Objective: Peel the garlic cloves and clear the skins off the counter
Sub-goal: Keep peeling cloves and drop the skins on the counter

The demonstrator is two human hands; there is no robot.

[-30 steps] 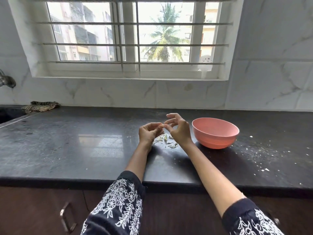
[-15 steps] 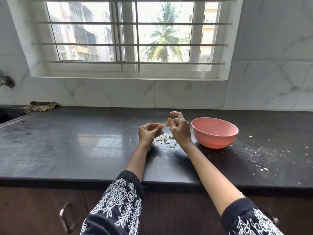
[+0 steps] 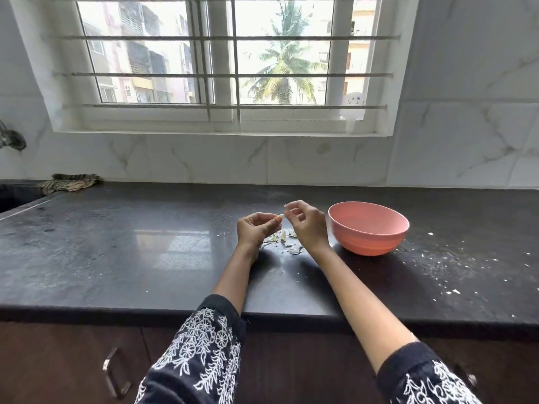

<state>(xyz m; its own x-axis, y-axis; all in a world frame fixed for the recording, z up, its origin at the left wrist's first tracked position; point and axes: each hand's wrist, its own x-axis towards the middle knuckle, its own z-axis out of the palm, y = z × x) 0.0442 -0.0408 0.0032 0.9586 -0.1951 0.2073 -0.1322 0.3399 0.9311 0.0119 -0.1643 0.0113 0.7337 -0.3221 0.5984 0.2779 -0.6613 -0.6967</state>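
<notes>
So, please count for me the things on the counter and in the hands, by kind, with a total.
Bowl: 1
Clove, pinched in the left hand: 1
Skin pile on the counter: 1
Cloth: 1
Total: 4
The right hand is beside the clove; whether it pinches anything is too small to tell.

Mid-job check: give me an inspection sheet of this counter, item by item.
Surface: dark counter, white flecks at right.
Job's things: garlic clove held above skins; pink bowl to the right.
Clutter: striped cloth at back left.
Grippers: left hand pinches the clove; right hand beside it, fingertips pinched, contents unclear.
Cables: nothing seen.
Surroundings: barred window, marble wall, drawer handle.
</notes>
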